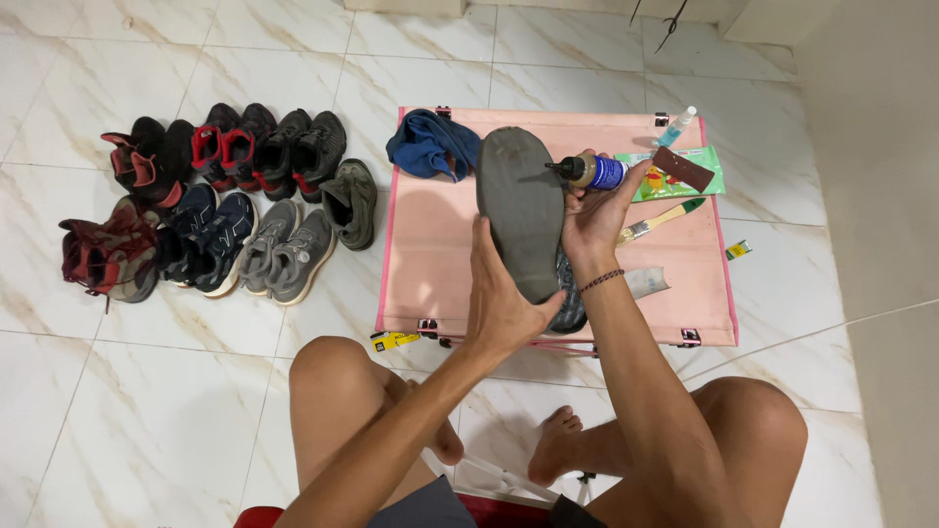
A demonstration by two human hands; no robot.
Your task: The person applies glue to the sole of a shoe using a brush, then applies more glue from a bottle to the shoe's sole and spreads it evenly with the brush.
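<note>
The person sits on the floor before a low pink table (430, 244), and everything else arranges itself around it. Above its middle the left hand (501, 298) wraps its fingers around the heel end of a grey shoe (523, 210), turned sole-up so the worn underside faces them. The right hand (592, 210) closes around a small glue bottle (592, 171), nozzle tipped toward the sole's edge. A blue cloth (430, 145) lies at the table's far corner, a paintbrush (660, 220) and a green packet (680, 176) toward its right side. Left of the table, pairs of shoes (225, 205) wait in rows.
</note>
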